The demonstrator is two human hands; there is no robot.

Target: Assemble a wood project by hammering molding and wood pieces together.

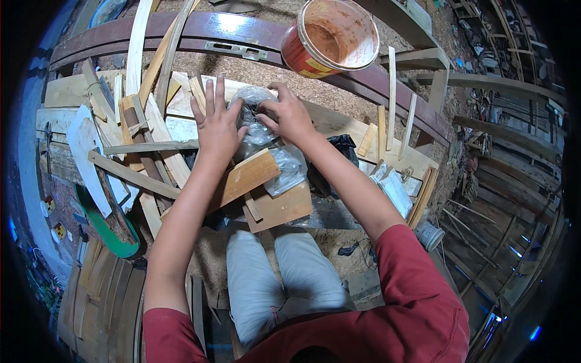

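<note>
A crumpled clear plastic bag lies on the cluttered workbench, with something dark showing at its middle. My left hand is open at the bag's left side, its fingers spread and pointing away from me and its thumb beside the plastic. From the right, my right hand curls its fingers and thumb onto the bag near the dark part. More clear plastic bunches just below. An orange-brown wooden board slants under my left forearm, over a flat piece of plywood.
A red bucket, coated inside with reddish-brown residue, stands beyond the bag. A spirit level lies along the dark red beam. Wood strips pile up on the left. Black plastic sits beside my right forearm.
</note>
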